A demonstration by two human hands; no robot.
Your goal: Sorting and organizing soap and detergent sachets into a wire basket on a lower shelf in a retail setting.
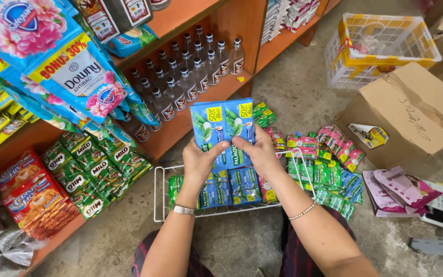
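At the bottom of the view, the person's two forearms reach forward, a metal watch (183, 210) on the left wrist and a bead bracelet (302, 211) on the right. The left hand (199, 161) and the right hand (259, 152) meet on a strip of blue sachets (222, 128), held upright above a white wire basket (166, 174) that sits on the concrete floor. Both hands are closed on the strip's lower half: the left thumb lies across the front face, the right fingers curl over the other edge, and the rest of the fingers sit behind, out of sight.

The strip looks light and floppy (thin plastic film, joined packet to packet), so it probably bends at the seams and feels slick; a hold on both side edges, as here, likely keeps it flat, whereas a pinch at one corner would let it droop.

More blue sachets (230, 187) lie in the basket beneath the hands. Just right of it, pink and green sachets (329, 159) spread over the floor. Farther right lie pink packets (403, 190) and a brown cardboard box (411, 110). To the left, the orange shelves (196, 100) carry green drink sachets (91, 169) and a row of small clear bottles (190, 72). Farthest away stands a white and yellow wire basket (380, 46).
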